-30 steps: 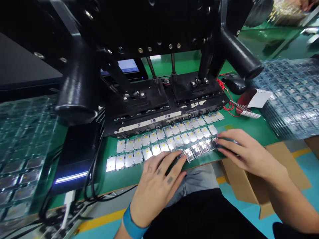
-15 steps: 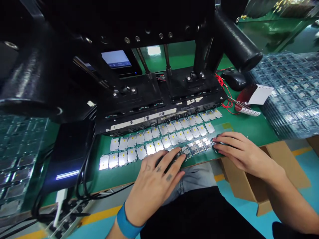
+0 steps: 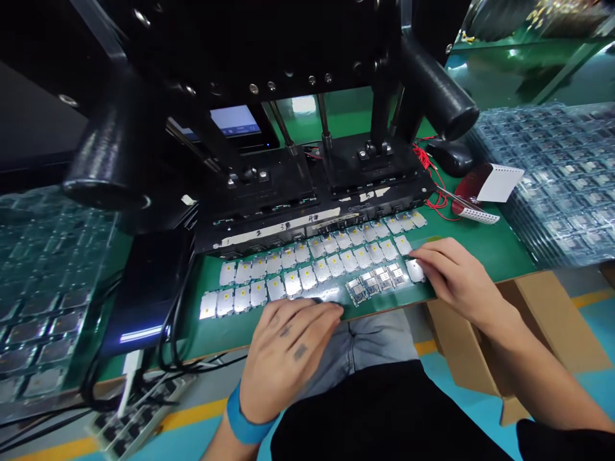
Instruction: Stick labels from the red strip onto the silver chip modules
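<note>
Head view: the person's left hand (image 3: pixel 288 342), wearing a blue wristband, lies palm down at the near edge of the green work mat (image 3: pixel 480 250), its fingers extended and loosely together over the front row of components. Those fingers hide whatever is beneath them, so a grip cannot be confirmed. The right hand (image 3: pixel 461 278) is also palm down, fingers extended and not closed into a fist, with its fingertips on or just at a silver module (image 3: pixel 416 270) at the right end of the front row. Whether that module is pinched cannot be determined. The silver modules (image 3: pixel 307 269), each marked with a yellow dot, lie in close rows on the mat. Between the hands, a short run of populated circuit modules (image 3: pixel 369 285) shows its component side, with white labels. Directly behind the rows stands a black test fixture (image 3: pixel 317 192), with a numbered tape strip (image 3: pixel 269 230) along its front edge. Stacks of clear blister trays (image 3: pixel 562 173) holding modules stand to the right of the mat, and a second stack (image 3: pixel 48 282) stands to the left. A black computer mouse (image 3: pixel 451 157) and red wires (image 3: pixel 427 166) lie beyond the right end of the fixture. An open cardboard box (image 3: pixel 542 320) sits on the floor at lower right.
</note>
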`<state>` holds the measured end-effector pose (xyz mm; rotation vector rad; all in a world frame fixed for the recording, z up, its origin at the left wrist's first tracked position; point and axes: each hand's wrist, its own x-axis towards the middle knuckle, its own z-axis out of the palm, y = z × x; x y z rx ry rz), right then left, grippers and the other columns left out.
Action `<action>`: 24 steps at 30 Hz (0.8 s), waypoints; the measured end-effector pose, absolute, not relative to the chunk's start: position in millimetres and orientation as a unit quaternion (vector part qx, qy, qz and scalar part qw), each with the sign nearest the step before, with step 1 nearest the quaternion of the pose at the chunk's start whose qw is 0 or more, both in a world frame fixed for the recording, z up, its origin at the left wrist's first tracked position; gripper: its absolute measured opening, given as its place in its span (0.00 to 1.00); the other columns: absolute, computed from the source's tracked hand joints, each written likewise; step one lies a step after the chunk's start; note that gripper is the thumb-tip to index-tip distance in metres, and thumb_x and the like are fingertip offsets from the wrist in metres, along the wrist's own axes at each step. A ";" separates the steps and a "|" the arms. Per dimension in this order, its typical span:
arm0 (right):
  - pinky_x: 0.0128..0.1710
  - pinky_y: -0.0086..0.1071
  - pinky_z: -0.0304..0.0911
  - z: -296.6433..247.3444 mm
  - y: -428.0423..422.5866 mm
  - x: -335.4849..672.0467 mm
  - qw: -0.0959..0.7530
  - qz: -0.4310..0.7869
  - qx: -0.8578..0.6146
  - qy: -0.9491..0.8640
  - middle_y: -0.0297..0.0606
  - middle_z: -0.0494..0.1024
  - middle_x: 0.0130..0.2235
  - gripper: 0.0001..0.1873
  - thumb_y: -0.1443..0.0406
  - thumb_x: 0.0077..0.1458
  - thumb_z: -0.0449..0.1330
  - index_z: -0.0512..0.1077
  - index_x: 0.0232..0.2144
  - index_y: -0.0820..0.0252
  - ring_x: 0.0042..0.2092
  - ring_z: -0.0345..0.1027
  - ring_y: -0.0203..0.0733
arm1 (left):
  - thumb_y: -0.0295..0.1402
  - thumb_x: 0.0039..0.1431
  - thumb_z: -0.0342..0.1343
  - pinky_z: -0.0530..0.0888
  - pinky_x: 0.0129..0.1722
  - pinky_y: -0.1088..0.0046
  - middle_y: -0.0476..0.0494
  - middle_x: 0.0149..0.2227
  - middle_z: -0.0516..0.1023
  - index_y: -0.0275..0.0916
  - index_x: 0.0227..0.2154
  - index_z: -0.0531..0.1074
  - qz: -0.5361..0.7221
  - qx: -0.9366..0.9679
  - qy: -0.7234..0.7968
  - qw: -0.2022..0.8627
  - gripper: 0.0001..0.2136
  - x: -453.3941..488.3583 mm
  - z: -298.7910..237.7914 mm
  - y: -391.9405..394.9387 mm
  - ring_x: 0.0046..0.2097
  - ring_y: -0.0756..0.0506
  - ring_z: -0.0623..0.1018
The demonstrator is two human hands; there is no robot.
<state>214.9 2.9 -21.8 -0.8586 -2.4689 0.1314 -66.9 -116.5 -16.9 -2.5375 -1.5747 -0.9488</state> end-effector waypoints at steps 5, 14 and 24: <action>0.44 0.42 0.69 -22.8 -2.2 222.2 0.249 0.057 -0.269 -0.929 0.47 0.76 0.45 0.07 0.71 0.62 0.60 0.72 0.44 0.64 0.45 0.68 0.46 | 0.27 0.67 0.55 0.68 0.42 0.63 0.41 0.43 0.80 0.37 0.48 0.72 -0.263 -0.795 -0.546 0.022 0.09 -61.3 -20.3 -101.4 0.43 0.41 0.74; 0.45 0.44 0.70 -20.1 -3.4 222.6 0.244 0.070 -0.252 -0.934 0.47 0.78 0.43 0.07 0.73 0.62 0.59 0.73 0.43 0.64 0.46 0.70 0.47 | 0.29 0.67 0.55 0.68 0.41 0.62 0.42 0.43 0.79 0.39 0.44 0.74 -0.234 -0.792 -0.563 0.020 0.06 -55.1 -19.8 -111.6 0.42 0.42 0.73; 0.52 0.48 0.70 -11.2 -2.7 208.5 0.231 0.062 -0.213 -0.948 0.45 0.80 0.51 0.14 0.70 0.61 0.62 0.75 0.49 0.64 0.54 0.68 0.51 | 0.34 0.67 0.56 0.67 0.46 0.59 0.42 0.50 0.78 0.40 0.51 0.73 -0.224 -0.798 -0.559 0.003 0.12 -45.6 -20.0 -103.1 0.48 0.38 0.70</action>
